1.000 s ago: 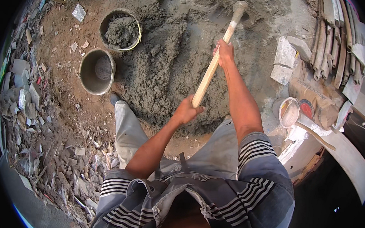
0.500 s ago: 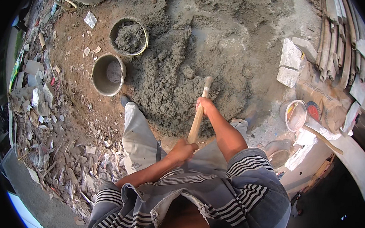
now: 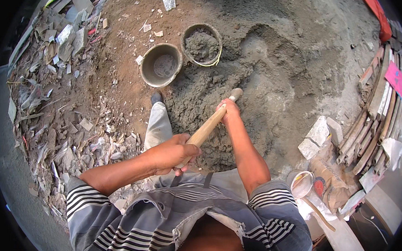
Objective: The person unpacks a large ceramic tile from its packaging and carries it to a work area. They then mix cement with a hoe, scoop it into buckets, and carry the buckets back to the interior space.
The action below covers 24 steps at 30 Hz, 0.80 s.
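Both hands grip a long wooden tool handle [image 3: 205, 128] that slants over a heap of wet grey mortar [image 3: 203, 91]. My left hand [image 3: 178, 154] is closed round its near part, close to my waist. Farther along, my right hand [image 3: 229, 110] wraps it just below the rounded far end. No blade or head of the tool can be made out. Beyond the heap's left side stands a bucket filled with mortar [image 3: 201, 45]. Beside that, nearer me, is a second bucket [image 3: 161, 65] with only grey residue inside.
Broken tiles and scraps [image 3: 72, 117] cover the ground at left. To the right lie white block pieces [image 3: 315, 137], a stack of poles [image 3: 372, 117] and a brown paper sack [image 3: 331, 175]. A small white pail [image 3: 300, 184] stands near my right side.
My view has shifted, so the buckets appear farther right. The handle now slants more, its near end having swung left and up with my left hand. Both hands keep their grip.
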Available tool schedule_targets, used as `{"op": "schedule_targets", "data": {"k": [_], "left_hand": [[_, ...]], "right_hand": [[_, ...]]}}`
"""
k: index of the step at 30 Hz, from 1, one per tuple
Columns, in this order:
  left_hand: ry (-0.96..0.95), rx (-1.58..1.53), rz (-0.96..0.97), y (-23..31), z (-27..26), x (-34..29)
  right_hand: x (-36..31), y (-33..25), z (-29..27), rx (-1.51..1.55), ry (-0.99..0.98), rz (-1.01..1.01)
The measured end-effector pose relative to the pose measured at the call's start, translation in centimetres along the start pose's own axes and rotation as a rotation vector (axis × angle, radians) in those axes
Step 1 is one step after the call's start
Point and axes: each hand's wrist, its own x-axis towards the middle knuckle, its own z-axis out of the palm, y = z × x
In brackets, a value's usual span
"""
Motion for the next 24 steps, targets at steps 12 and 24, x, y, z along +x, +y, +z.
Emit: {"op": "schedule_targets", "data": {"k": [12, 24], "left_hand": [[0.803, 0.775, 0.117, -22.2, -27.0, -5.5], [0.512, 0.927, 0.238, -16.8, -22.3, 7.2]], "right_hand": [[-3.9, 21.0, 18.0, -0.132, -0.442, 0.048], [-1.4, 10.4, 6.4, 0.186, -0.495, -0.216]]}}
